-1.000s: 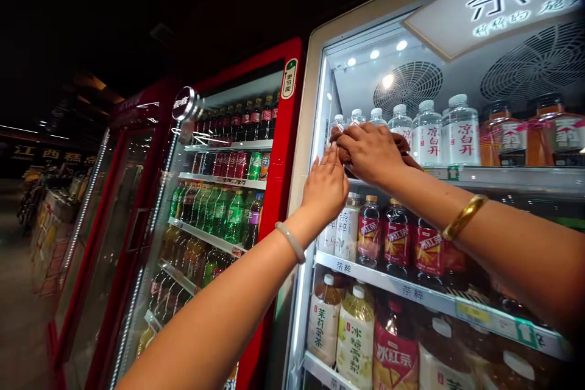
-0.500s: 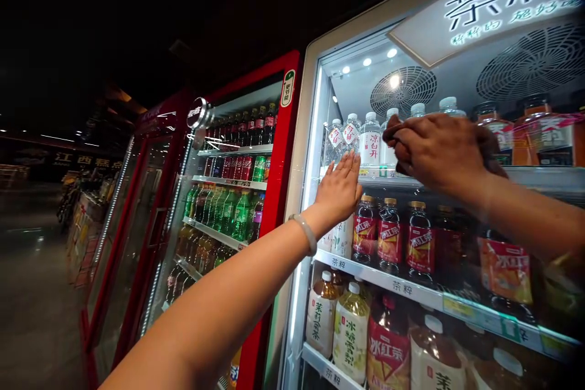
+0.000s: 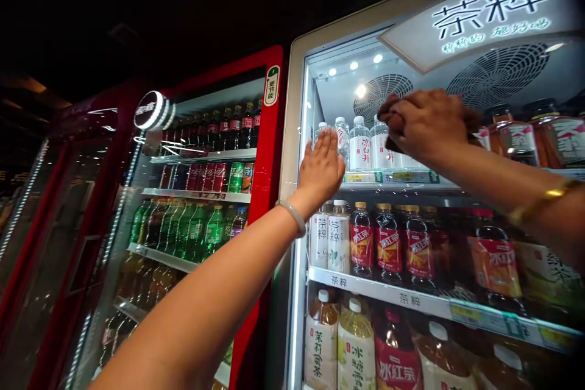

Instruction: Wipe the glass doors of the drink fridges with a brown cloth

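Brown cloth [image 3: 387,108] in the head view, bunched up in the right hand [image 3: 429,122], over the pale-framed glass door [image 3: 292,134] on the right of the scene. Fingers bent down over the cloth, mostly closed. Gold bangle [image 3: 548,197] around the wrist, on the near side. Left hand [image 3: 322,164] just to the left, flat, fingers straight, with no grip on anything. Hard to tell if touching the glass. Pale bracelet [image 3: 292,217] around that wrist. On the far side of the glass, water bottles [image 3: 360,151] in a row, with red-label bottles [image 3: 362,245] below. Farther left, a big red fridge [image 3: 265,146] with green bottles [image 3: 195,228] and cans [image 3: 205,178] inside.
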Tool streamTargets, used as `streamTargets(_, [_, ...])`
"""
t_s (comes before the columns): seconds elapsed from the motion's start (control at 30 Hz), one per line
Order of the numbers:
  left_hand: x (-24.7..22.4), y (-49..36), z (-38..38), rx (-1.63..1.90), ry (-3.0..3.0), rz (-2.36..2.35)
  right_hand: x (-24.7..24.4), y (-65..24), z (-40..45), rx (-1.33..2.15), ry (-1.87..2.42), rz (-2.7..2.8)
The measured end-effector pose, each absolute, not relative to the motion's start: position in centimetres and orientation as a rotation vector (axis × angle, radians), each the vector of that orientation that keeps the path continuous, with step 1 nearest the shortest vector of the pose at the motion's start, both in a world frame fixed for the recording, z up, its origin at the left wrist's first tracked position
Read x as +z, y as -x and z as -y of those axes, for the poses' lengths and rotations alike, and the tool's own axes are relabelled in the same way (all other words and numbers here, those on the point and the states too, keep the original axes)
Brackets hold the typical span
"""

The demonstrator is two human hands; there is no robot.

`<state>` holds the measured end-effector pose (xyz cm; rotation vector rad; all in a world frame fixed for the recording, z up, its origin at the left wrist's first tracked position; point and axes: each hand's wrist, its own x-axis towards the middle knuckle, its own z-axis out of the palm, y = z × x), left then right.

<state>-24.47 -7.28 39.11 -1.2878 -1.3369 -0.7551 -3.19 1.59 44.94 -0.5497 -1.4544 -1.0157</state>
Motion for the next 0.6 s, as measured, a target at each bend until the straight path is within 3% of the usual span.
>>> streamTargets(0.17, [43.1, 26.3, 7.3, -0.760, 1.281, 1.292, 45.3, 11.2, 1.5, -1.065, 0.488, 1.534])
streamTargets(0.33, [43.3, 28.0, 6.5, -0.751, 1.315, 1.206, 44.3, 8.1, -0.1, -1.244, 0.327, 1.685])
streamTargets(0.47, [43.0, 28.6, 6.0, -0.843, 1.333, 1.183, 47.8, 5.6, -0.6, -1.095, 0.559, 1.491])
streamTargets(0.6, [43.0, 28.7, 6.0, -0.910, 1.328, 1.167, 49.2, 10.2, 1.0, -0.973, 0.655, 1.371])
